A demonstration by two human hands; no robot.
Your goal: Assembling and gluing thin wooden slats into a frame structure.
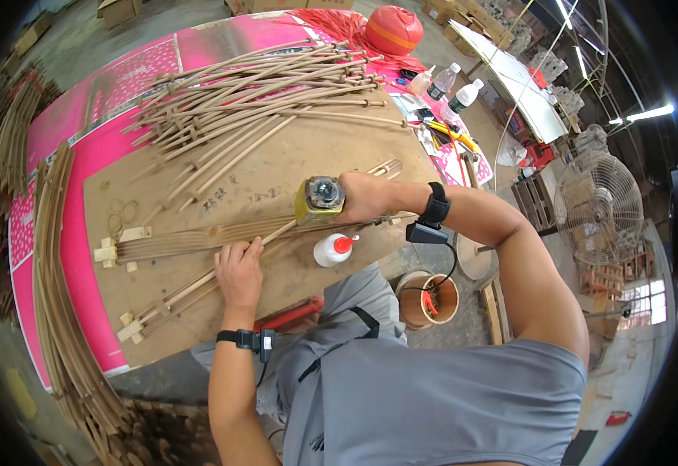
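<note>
My right hand (366,196) is wrapped round a yellow-and-black power tool that looks like a nail gun (308,216), held over the middle of the board. Its round top faces up, and its nose is hidden below. My left hand (239,273) is closed round a thin wooden rod (278,233), which slants up toward the tool. Beneath it, other thin strips run down to small wooden blocks (130,329). A longer set of wooden strips (172,245) lies just beyond, ending at another block jig (106,253). Right of my left hand stands a white squeeze bottle (328,252) with a red cap.
Many wooden rods with knobs (253,93) are heaped across the far side of the brown board (277,155). Long strips (52,264) hang over the left edge. Bottles (464,96) and a red twine ball (395,31) stand at the far right. A wooden bucket (441,312) sits below.
</note>
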